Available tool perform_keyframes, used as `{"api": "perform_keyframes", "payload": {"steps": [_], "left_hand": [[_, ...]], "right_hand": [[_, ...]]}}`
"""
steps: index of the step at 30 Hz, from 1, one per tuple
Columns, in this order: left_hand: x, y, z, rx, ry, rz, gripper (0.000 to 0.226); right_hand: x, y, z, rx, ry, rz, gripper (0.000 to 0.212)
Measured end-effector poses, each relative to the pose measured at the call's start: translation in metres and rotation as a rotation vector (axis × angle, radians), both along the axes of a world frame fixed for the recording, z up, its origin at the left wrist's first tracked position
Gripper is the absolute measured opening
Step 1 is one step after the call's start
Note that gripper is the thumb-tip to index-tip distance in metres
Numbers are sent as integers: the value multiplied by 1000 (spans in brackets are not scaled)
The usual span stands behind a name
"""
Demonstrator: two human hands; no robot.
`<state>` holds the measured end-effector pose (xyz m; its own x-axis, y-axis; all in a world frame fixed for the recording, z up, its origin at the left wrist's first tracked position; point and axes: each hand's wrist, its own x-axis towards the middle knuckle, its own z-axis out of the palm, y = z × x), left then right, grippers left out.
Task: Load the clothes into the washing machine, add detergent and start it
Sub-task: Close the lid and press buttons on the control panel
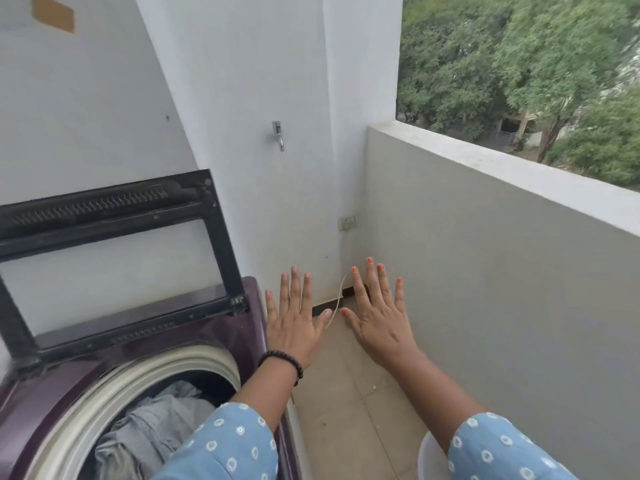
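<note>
head view: left hand point(294, 320) and right hand point(375, 315) spread flat, empty; clothes point(152, 424) loaded below-left of them; detergent next.

One head-worn view looks forward and down, close over the washer point(104, 358) at 8 o'clock; the balcony wall point(485, 271) at 2 o'clock.

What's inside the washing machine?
Grey clothes lie bunched up in the drum of the washing machine, whose lid stands open. The left arm's sleeve covers part of the drum, and anything under the clothes is hidden.
</note>
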<state>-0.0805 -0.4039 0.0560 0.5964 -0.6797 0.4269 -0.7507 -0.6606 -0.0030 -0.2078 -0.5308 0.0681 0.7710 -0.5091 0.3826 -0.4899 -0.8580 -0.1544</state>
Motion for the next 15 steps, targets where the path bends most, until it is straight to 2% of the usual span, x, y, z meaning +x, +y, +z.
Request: {"api": "perform_keyframes", "payload": {"steps": [15], "left_hand": [[78, 159, -19, 28, 57, 242, 76]], "right_hand": [[108, 135, -5, 51, 153, 262, 70]]}}
